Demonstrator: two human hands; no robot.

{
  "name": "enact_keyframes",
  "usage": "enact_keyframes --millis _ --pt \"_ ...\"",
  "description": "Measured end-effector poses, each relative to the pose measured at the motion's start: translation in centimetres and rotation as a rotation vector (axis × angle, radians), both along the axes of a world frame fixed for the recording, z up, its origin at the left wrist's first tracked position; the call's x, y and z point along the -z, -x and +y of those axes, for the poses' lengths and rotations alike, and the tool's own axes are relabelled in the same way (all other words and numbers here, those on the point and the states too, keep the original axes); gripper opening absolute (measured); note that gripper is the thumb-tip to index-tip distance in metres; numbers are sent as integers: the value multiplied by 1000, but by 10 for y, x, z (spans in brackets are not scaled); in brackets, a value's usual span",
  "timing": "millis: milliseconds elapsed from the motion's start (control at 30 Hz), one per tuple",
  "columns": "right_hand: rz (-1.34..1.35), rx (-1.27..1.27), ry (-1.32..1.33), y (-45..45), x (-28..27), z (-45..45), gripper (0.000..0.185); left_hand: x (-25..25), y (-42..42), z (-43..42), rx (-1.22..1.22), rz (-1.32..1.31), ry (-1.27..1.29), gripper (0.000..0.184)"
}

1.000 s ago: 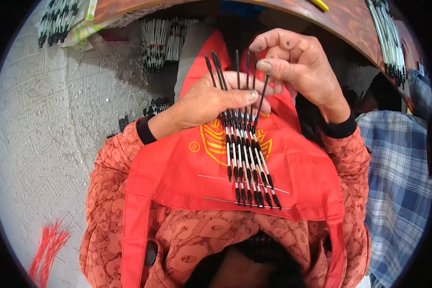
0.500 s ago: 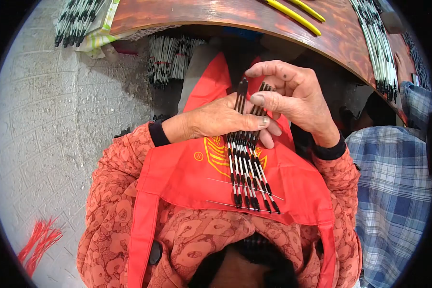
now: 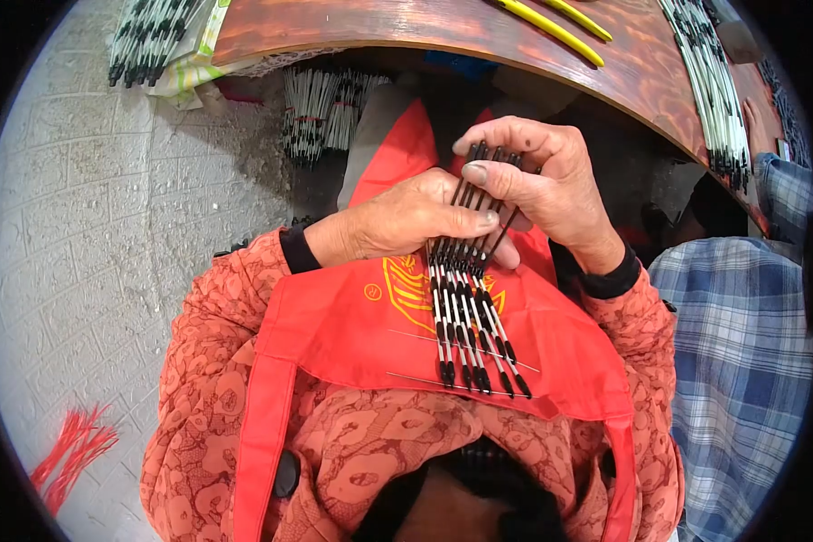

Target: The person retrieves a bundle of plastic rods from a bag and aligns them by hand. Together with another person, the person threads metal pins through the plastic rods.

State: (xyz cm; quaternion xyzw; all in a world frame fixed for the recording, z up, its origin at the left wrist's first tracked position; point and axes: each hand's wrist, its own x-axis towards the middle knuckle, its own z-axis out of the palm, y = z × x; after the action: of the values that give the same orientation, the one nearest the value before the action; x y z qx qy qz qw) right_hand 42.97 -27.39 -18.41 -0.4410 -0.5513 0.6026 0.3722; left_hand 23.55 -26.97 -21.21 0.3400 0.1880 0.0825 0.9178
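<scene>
A fan of several thin black-and-white rods [image 3: 461,312] lies over my red apron [image 3: 343,316], black ends upward. Two thin wires [image 3: 413,377] cross the rods near their lower ends. My left hand [image 3: 402,215] is closed around the upper, black part of the fan, thumb across the front. Higher up, my right hand [image 3: 560,185] pinches the black tips between thumb and forefinger. One rod at the right slants away from the others beneath the right hand. Some of my fingers are hidden behind the rods.
Ahead curves the edge of a wooden table [image 3: 379,27] with yellow-handled tools [image 3: 551,32] on it. Rod bundles lie at the table's right [image 3: 709,90], upper left [image 3: 154,41] and underneath [image 3: 321,113]. Red strands [image 3: 72,452] are at lower left. A person in plaid [image 3: 736,361] sits at right.
My right thumb and forefinger have shifted slightly left and closed over the rods' black tips. Those tips, split in two groups before, now stand closer together. The left hand keeps its hold.
</scene>
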Motion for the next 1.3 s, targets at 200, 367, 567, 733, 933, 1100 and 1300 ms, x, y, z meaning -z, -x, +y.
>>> enact_keyframes --millis 200,367,567,733,933,1100,1300 --pt "-66 100 -181 5 4 -7 37 -3 3 3 -8 -35 85 52" --pt "-61 169 -277 11 5 -8 39 0 4 4 -34 19 26 45" --pt "-64 204 -323 17 9 -8 41 -9 6 3 -7 57 -68 43" --pt "-72 102 -328 11 10 -3 34 3 4 -2 -22 4 13 43" --pt "-95 9 -343 10 9 1 22 1 4 0 -45 -45 93 46" --pt "-108 -39 -420 8 13 7 22 -7 -7 -3 -129 25 116 31" --pt "-159 -152 -310 -23 -15 54 26 -2 -3 0 -84 12 147 27"
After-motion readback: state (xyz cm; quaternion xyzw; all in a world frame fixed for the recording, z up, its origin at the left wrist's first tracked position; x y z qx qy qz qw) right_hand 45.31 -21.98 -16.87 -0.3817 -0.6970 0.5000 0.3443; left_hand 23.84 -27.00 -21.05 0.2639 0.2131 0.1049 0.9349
